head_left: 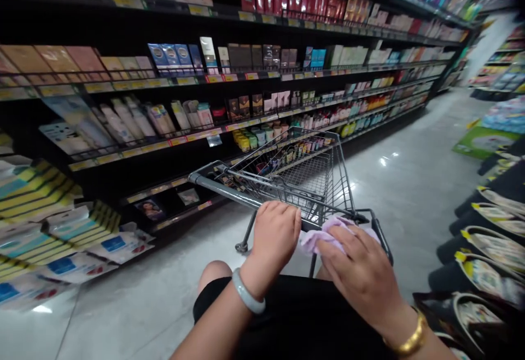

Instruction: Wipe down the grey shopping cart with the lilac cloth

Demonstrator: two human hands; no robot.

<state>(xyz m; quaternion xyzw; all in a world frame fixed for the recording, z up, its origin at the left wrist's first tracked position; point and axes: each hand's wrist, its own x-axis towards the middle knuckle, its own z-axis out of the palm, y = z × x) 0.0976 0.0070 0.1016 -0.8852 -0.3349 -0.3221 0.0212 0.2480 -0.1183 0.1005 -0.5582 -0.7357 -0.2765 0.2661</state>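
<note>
A metal shopping cart stands in front of me with its wire basket facing away. My left hand is closed around the cart's grey handle bar, near the middle. On the right part of the bar, my right hand presses a light purple cloth, with the fingers curled over it. Part of the cloth is hidden under the fingers. A pale bracelet circles my left wrist, and a gold one my right.
Shelves of boxed and bottled goods run along the left and ahead. At the lower left are stacked packages. Several dark bins line the right side. Between them a grey floor stretches towards the back right.
</note>
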